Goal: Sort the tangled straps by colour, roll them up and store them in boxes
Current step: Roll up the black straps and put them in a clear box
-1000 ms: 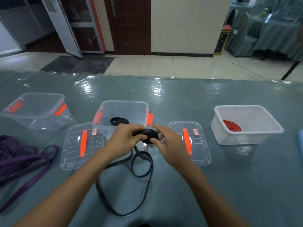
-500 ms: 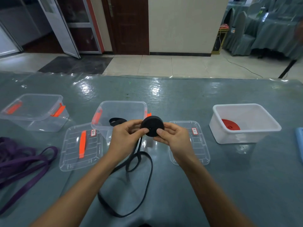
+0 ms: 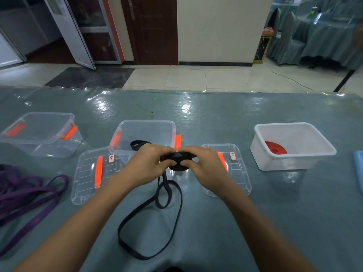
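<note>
The black strap roll (image 3: pixel 178 161) is held over the table (image 3: pixel 216 118), just in front of the centre clear box (image 3: pixel 147 130). The left hand (image 3: pixel 149 163) and the right hand (image 3: pixel 205 165) both grip the roll, with fingers and thumbs curled round its edge from opposite sides. The unrolled tail (image 3: pixel 180 203) hangs from the roll and lies in loose loops on the table between the forearms. A second black roll (image 3: pixel 137 144) lies inside the centre clear box.

Two clear lids with orange handles lie flat: the left lid (image 3: pixel 88 179) and the right lid (image 3: pixel 237 173), one on each side of the hands. The left clear box (image 3: pixel 39 146) stands well apart to the left. Tangled purple straps (image 3: pixel 25 193) lie at the left edge of the table. The white box (image 3: pixel 284 163), on the right, holds a red roll (image 3: pixel 275 149).
</note>
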Demonstrator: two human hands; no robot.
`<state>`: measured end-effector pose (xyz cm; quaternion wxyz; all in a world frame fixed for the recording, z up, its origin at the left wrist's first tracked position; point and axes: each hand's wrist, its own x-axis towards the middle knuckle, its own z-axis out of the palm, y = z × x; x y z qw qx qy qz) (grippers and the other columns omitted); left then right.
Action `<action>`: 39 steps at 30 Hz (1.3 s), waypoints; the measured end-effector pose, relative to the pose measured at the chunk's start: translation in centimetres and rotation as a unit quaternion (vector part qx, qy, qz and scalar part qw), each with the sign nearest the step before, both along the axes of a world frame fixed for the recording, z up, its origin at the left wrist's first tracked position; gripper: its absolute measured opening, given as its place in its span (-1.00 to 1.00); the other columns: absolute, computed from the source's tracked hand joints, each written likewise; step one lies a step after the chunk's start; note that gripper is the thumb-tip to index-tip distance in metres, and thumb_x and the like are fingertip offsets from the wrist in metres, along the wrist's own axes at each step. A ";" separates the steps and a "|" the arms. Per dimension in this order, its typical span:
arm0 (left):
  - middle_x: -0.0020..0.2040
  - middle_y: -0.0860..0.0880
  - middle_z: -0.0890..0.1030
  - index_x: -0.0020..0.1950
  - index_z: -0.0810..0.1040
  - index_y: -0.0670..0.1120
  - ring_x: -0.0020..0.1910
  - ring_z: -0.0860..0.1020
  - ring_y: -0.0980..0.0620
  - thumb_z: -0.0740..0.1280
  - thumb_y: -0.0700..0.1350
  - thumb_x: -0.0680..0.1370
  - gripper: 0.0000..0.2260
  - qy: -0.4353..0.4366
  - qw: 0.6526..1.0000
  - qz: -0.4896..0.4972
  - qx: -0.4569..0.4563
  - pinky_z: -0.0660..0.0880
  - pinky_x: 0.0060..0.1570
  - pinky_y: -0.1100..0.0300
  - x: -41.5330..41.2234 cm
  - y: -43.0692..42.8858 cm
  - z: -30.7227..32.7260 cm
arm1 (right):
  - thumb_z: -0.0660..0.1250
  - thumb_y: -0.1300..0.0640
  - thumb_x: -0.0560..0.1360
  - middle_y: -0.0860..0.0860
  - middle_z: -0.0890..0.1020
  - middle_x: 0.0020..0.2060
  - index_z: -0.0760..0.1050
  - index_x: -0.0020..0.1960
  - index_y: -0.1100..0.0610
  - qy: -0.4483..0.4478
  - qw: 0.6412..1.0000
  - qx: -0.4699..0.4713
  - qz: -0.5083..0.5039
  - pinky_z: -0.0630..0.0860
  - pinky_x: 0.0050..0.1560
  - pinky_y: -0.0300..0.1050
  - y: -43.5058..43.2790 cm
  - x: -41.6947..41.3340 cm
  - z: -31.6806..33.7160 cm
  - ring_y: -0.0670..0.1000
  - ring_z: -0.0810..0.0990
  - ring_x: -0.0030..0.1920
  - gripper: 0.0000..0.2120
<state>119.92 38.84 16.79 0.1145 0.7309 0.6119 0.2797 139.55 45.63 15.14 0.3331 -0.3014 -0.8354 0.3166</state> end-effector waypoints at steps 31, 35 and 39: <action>-0.05 0.10 0.75 0.05 0.69 0.08 -0.04 0.72 0.09 0.51 -0.30 0.46 -0.70 -0.353 0.932 0.072 0.045 0.59 -0.01 0.33 1.2 -0.2 0.0 | 0.49 0.32 0.43 0.07 0.75 -0.09 0.66 0.03 0.04 0.246 0.907 -0.340 -0.032 0.68 -0.09 -0.03 0.3 0.1 -0.7 0.11 0.74 -0.05 -0.74; -0.06 0.06 0.75 0.02 0.72 0.13 -0.06 0.73 0.05 0.50 -0.31 0.47 -0.67 -0.387 0.918 0.076 0.044 0.59 -0.04 0.32 1.6 -0.3 -1.0 | 0.46 0.33 0.46 0.14 0.74 -0.04 0.62 0.09 0.17 0.301 0.859 -0.414 -0.036 0.68 -0.07 -0.03 -0.3 0.1 -1.4 0.17 0.74 -0.01 -0.77; -0.12 0.19 0.73 -0.03 0.68 0.27 -0.12 0.70 0.16 0.50 -0.27 0.48 -0.63 -0.284 0.956 0.061 0.035 0.55 -0.08 0.39 0.9 -0.5 -1.3 | 0.48 0.27 0.47 -0.02 0.73 -0.04 0.61 0.09 0.08 0.210 0.936 -0.280 -0.039 0.66 0.00 -0.09 -0.9 0.2 -1.9 0.02 0.72 0.00 -0.77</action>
